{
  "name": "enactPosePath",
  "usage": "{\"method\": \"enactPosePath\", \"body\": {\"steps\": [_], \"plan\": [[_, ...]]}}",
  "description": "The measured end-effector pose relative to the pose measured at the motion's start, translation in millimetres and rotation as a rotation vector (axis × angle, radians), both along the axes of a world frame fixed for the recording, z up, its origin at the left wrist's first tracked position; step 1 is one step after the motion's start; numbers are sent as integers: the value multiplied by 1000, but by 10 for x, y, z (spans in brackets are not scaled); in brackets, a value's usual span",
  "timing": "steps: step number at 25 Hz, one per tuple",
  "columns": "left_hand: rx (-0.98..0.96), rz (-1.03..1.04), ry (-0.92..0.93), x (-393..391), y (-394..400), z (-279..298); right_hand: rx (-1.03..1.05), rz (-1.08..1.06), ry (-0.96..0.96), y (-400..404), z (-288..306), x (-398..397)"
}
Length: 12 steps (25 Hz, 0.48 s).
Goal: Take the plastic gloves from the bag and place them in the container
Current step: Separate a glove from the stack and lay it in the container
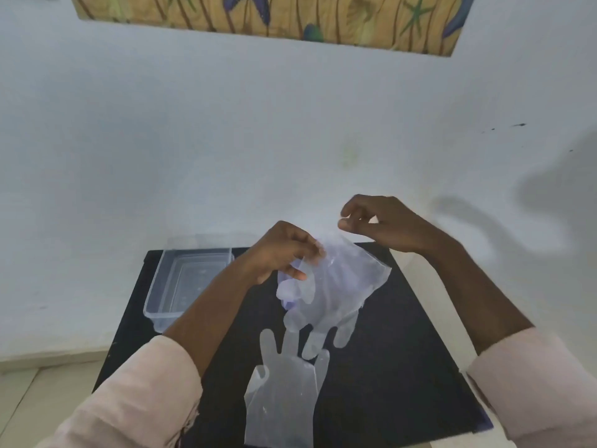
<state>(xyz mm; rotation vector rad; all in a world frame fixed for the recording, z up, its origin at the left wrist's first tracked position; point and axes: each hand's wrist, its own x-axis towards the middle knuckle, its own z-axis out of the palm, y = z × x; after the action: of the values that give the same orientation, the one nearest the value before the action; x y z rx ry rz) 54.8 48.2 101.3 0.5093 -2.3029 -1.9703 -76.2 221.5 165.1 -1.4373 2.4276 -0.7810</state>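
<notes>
Above the black table (403, 367) my left hand (281, 250) grips the top of a bunch of clear plastic gloves (336, 286), whose fingers hang down. My right hand (381, 224) hovers just up and right of the bunch, thumb and forefinger pinched near its upper corner; whether it touches the plastic is unclear. Another clear glove (284, 392) lies flat on the table near me, fingers pointing away. A clear plastic container (181, 282) stands at the table's far left corner, partly hidden by my left forearm. I cannot pick out the bag from the gloves.
A white wall rises directly behind the table, with a painted picture (274, 17) hanging high on it. Pale floor tiles (42, 392) show to the left of the table. My pink sleeves cover both forearms near the bottom corners.
</notes>
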Motion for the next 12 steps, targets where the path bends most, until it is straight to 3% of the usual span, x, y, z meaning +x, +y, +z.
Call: {"method": "enactPosePath", "body": {"steps": [2,5,9,12], "plan": [[35,14,36,-43,-43,74,-106,-159,-332,303,-139,-136],[46,34,74,-111,-111,174,-150,-166,-695,446,-522,-182],[38,109,53,-130,-213,133,-476,-261,-806,182,-637,-194],[-28,189,-14,-51,-330,37,-504,-217,-767,23,-451,-207]]}}
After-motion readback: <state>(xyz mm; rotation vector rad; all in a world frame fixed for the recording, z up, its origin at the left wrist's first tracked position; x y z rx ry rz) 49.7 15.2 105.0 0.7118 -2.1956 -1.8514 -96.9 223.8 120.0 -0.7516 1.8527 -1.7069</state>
